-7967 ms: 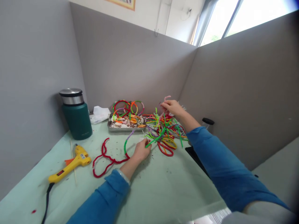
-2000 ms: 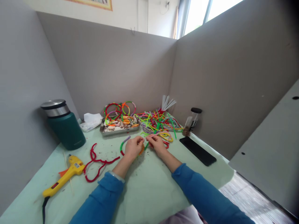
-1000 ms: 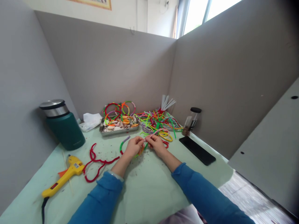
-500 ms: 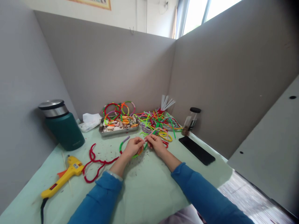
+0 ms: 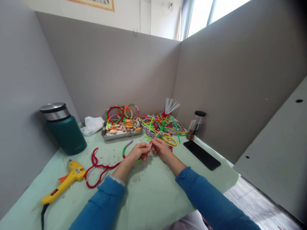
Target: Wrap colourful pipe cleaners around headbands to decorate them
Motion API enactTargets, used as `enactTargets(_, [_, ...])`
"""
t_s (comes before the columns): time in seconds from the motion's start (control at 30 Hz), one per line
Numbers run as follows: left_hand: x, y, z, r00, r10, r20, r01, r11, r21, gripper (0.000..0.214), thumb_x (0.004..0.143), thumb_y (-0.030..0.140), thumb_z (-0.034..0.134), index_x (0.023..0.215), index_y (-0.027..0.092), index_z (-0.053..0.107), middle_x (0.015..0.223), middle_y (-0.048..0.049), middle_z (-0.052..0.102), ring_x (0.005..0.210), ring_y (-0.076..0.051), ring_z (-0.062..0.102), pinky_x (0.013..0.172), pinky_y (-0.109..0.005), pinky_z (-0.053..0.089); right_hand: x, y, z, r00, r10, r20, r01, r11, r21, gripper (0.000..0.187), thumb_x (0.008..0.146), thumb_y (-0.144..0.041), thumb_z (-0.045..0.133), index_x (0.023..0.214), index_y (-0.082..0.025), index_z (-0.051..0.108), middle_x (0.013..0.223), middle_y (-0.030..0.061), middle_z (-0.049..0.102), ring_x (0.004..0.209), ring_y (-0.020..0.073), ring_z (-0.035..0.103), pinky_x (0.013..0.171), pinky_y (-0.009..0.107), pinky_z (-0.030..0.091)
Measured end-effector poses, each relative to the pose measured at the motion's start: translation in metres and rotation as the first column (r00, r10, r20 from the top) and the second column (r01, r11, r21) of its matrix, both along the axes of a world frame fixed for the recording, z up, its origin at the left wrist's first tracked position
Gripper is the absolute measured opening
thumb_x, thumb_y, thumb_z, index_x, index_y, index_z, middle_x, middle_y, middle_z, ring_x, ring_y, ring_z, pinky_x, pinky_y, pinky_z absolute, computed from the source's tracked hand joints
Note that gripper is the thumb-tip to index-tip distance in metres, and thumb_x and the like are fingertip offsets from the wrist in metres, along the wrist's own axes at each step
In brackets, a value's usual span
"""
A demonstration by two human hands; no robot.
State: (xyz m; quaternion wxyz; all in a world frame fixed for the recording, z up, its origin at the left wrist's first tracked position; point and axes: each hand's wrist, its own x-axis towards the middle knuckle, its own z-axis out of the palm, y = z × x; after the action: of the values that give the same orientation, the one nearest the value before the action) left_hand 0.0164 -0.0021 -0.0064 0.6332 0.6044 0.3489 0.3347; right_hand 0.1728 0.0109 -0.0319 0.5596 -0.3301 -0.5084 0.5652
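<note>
Eight seconds ago, the right bare hand (image 5: 161, 149) was high over the messy heap of bright fuzzy sticks (image 5: 165, 124). Now it has come down beside the left bare hand (image 5: 139, 151), bringing the bent pink fuzzy stick (image 5: 156, 134) between their fingertips.

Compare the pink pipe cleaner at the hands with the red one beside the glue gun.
Colour: the pink pipe cleaner is pale, the red pipe cleaner deep.
Support: the right hand pinches the pink; the red lies on the table.
Shape: the pink shows one arc, the red several loops.
Shared: both are thin and bent.
</note>
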Motion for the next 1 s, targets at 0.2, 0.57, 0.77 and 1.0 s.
enactTargets(0.2, [-0.002, -0.002, 0.004, 1.000, -0.012, 0.010, 0.012, 1.000, -0.024, 0.024, 0.067, 0.035, 0.062, 0.068, 0.015, 0.049, 0.054, 0.0015, 0.056, 0.035, -0.006, 0.043, 0.036, -0.018, 0.027, -0.001, 0.002, 0.000, 0.997, -0.061, -0.041, 0.061, 0.998, -0.009, 0.030, 0.071, -0.044, 0.064, 0.069, -0.016, 0.054, 0.044, -0.0049, 0.048, 0.036, 0.0060, 0.037, 0.037, 0.019, 0.026])
enactTargets(0.57, [-0.002, -0.011, 0.009, 0.991, -0.123, -0.052, 0.125, 0.992, 0.026, 0.022, 0.068, 0.033, 0.063, 0.069, 0.014, 0.053, 0.056, -0.0009, 0.057, 0.042, -0.007, 0.046, 0.041, -0.019, 0.031, 0.000, 0.003, 0.001, 0.993, -0.100, -0.057, 0.098, 0.994, -0.049, 0.029, 0.069, -0.045, 0.063, 0.069, -0.017, 0.054, 0.048, -0.0048, 0.047, 0.039, 0.0072, 0.038, 0.037, 0.020, 0.026])
enactTargets(0.77, [-0.003, -0.009, 0.010, 0.987, -0.102, -0.122, 0.112, 0.990, 0.086, 0.035, 0.072, 0.047, 0.058, 0.065, 0.013, 0.057, 0.054, -0.0016, 0.056, 0.041, -0.008, 0.046, 0.041, -0.021, 0.032, 0.002, -0.001, 0.009, 0.996, -0.053, -0.067, 0.049, 0.997, -0.057, 0.027, 0.071, -0.042, 0.059, 0.063, -0.017, 0.052, 0.050, -0.0038, 0.047, 0.038, 0.0072, 0.038, 0.037, 0.021, 0.024])
enactTargets(1.0, [0.000, 0.004, -0.002, 0.984, 0.178, -0.005, -0.177, 0.980, 0.089, 0.035, 0.071, 0.049, 0.059, 0.078, 0.015, 0.057, 0.038, 0.0069, 0.042, 0.032, -0.006, 0.034, 0.035, -0.018, 0.022, -0.005, -0.018, 0.010, 0.917, 0.172, 0.360, -0.210, 0.975, 0.070, 0.030, 0.077, -0.038, 0.053, 0.055, -0.017, 0.053, 0.046, -0.0032, 0.049, 0.036, 0.0072, 0.037, 0.038, 0.021, 0.025])
